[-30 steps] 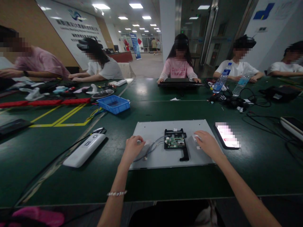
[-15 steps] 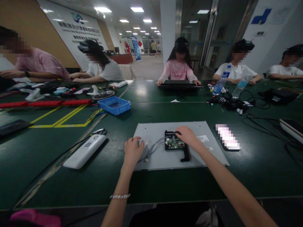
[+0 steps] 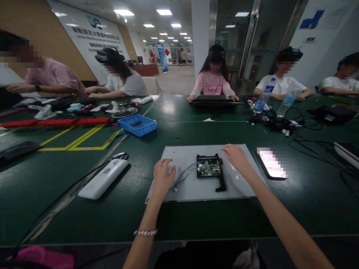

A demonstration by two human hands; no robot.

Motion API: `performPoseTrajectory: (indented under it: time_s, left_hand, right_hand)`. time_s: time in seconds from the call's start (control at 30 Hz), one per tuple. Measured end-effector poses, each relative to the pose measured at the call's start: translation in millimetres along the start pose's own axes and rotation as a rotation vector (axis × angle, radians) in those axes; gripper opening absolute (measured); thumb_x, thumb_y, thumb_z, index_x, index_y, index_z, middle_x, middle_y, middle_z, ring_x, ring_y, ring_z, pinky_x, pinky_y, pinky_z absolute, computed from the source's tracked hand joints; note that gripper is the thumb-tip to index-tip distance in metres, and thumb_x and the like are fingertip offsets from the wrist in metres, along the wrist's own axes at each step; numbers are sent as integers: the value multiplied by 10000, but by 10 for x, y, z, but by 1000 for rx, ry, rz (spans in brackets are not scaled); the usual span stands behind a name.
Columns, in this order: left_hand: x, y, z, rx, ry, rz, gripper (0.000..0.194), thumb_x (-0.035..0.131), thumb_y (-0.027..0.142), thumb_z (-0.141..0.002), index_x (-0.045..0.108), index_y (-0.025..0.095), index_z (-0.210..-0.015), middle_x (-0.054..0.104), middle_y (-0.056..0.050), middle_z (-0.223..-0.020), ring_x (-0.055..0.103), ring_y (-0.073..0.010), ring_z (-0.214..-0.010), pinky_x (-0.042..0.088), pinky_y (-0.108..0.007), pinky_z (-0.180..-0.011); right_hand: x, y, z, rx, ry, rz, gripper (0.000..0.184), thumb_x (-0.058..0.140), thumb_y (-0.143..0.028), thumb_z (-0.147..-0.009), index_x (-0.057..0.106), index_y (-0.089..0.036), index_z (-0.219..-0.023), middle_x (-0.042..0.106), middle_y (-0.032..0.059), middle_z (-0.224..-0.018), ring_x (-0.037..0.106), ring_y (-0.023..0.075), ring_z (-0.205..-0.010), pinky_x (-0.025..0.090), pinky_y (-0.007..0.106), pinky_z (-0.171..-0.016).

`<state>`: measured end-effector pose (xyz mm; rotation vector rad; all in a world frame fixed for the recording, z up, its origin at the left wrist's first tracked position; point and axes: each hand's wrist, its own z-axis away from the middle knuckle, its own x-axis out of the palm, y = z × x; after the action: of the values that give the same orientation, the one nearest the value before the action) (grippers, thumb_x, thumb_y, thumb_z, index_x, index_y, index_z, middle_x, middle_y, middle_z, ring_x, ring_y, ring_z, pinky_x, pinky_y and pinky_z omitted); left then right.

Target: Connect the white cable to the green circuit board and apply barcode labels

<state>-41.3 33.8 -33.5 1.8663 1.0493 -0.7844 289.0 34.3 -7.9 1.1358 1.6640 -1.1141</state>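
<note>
A grey metal panel (image 3: 196,190) lies flat on the green table in front of me. A small green circuit board (image 3: 209,169) in a black bracket (image 3: 220,182) sits at its middle, and thin grey wires (image 3: 185,173) run left from it. My left hand (image 3: 164,175) rests on the panel's left part, its fingers curled over the wires' end; what they hold is hidden. My right hand (image 3: 237,157) lies palm down on the panel just right of the board, fingers loosely spread and holding nothing.
A lit phone (image 3: 270,168) lies right of the panel and a white oblong device (image 3: 103,178) with a cable lies left. Further back stand a blue tray (image 3: 137,124), water bottles (image 3: 260,99) and tangled cables (image 3: 280,123). Several people sit around the table.
My right hand went from the panel's right side to the circuit board, then drew back to the board's upper right. The panel's near left corner swung slightly. My left hand stayed.
</note>
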Motion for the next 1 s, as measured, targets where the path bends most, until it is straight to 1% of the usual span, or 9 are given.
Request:
performPoseTrajectory:
  time_s: [0.1, 0.23, 0.33, 0.4, 0.5, 0.57, 0.73, 0.83, 1.0]
  left_hand:
    - [-20, 66, -31, 64, 0, 63, 286, 470, 294, -838, 531, 205, -1103, 536, -85, -1142, 476, -251, -1146, 354, -428, -1022]
    - [3, 326, -95, 112, -104, 161, 376, 441, 334, -864, 466, 183, -1208, 512, -99, -1230, 436, -237, -1217, 328, -410, -1055]
    - [86, 570, -170, 146, -276, 225, 501, 418, 404, -883, 360, 179, -1327, 422, -119, -1358, 355, -238, -1299, 291, -408, -1082]
    - [165, 688, -238, 183, -426, 250, 627, 431, 478, -873, 256, 185, -1399, 299, -123, -1455, 263, -246, -1354, 250, -404, -1104]
    - [279, 758, -350, 239, -619, 274, 853, 513, 580, -798, 118, 197, -1451, 107, -119, -1526, 161, -271, -1388, 220, -403, -1116]
    - [331, 746, -410, 264, -689, 289, 958, 566, 609, -744, 70, 210, -1460, 38, -115, -1534, 144, -288, -1390, 224, -414, -1113]
    - [334, 662, -430, 301, -739, 330, 1069, 663, 584, -657, 39, 258, -1461, 14, -97, -1536, 134, -322, -1387, 221, -479, -1103]
    - [285, 646, -392, 323, -740, 359, 1085, 710, 510, -629, 55, 269, -1460, 21, -85, -1537, 114, -323, -1390, 199, -486, -1112]
    - [239, 675, -361, 314, -729, 385, 1043, 714, 432, -643, 81, 277, -1458, 41, -73, -1536, 144, -316, -1385, 207, -472, -1115]
  right_hand:
    - [-26, 222, 152, 15, -39, 47, 291, 409, -156, -890, 671, -175, -1015, 643, 96, -1095, 566, 203, -1016, 396, 295, -889]
    - [89, 410, 301, 19, -92, 22, 335, 398, -111, -865, 665, -162, -1060, 620, 117, -1155, 539, 223, -1088, 397, 315, -920]
    - [206, 473, 353, 40, -63, -94, 362, 398, -98, -849, 636, -150, -1116, 612, 110, -1177, 529, 207, -1113, 379, 317, -964]
    - [252, 497, 379, 65, -23, -186, 359, 399, -114, -850, 624, -152, -1127, 610, 100, -1179, 539, 196, -1097, 386, 316, -964]
    - [249, 520, 431, 105, 27, -295, 341, 405, -163, -861, 614, -161, -1130, 615, 94, -1160, 557, 190, -1062, 408, 321, -941]
    - [209, 528, 473, 117, 24, -336, 334, 436, -198, -857, 603, -169, -1145, 609, 90, -1166, 554, 192, -1066, 409, 327, -942]
    - [100, 515, 549, 146, -41, -345, 438, 545, -300, -821, 528, -201, -1248, 554, 85, -1246, 508, 212, -1142, 377, 361, -980]
    - [103, 512, 553, 192, -80, -361, 495, 579, -317, -793, 502, -209, -1270, 570, 87, -1199, 547, 211, -1073, 423, 356, -914]
    - [149, 532, 539, 216, -100, -399, 447, 596, -266, -767, 556, -179, -1205, 603, 89, -1083, 590, 183, -931, 468, 298, -799]
